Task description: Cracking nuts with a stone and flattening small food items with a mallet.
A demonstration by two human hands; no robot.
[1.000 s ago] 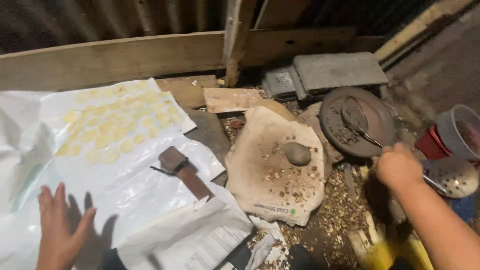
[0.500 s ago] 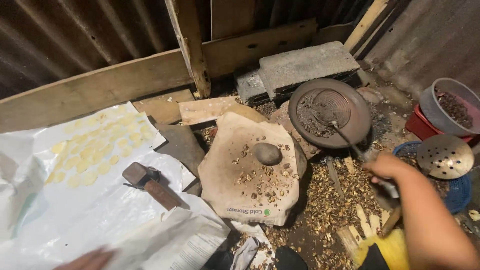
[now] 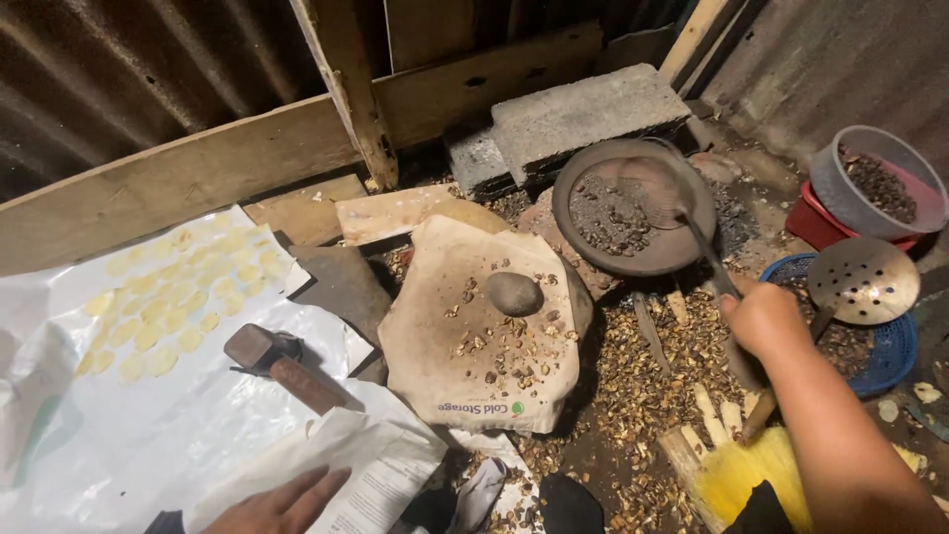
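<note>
My right hand [image 3: 763, 321] grips the handle of a long metal ladle [image 3: 668, 197], whose blurred head is over a dark round pan [image 3: 633, 206] holding dark grains. My left hand [image 3: 282, 503] lies flat at the bottom edge on a white plastic sheet [image 3: 148, 425]. A hammer [image 3: 282, 364] with a wooden handle lies on that sheet, above my left hand. Between the hands, a sack-covered block [image 3: 479, 326] carries a round stone [image 3: 513, 293] and scattered nut pieces.
Several flat yellow discs [image 3: 168, 297] lie on the sheet at left. A perforated skimmer [image 3: 862, 282] rests over a blue basket [image 3: 895, 351]. A grey bowl [image 3: 875, 183] sits in a red tub at right. A concrete block [image 3: 583, 114] and wooden beams line the back wall. Shells litter the ground.
The view has swung left and down. My right hand has closed on the ladle and swept its head over the pan. My left hand has dropped to the bottom edge.
</note>
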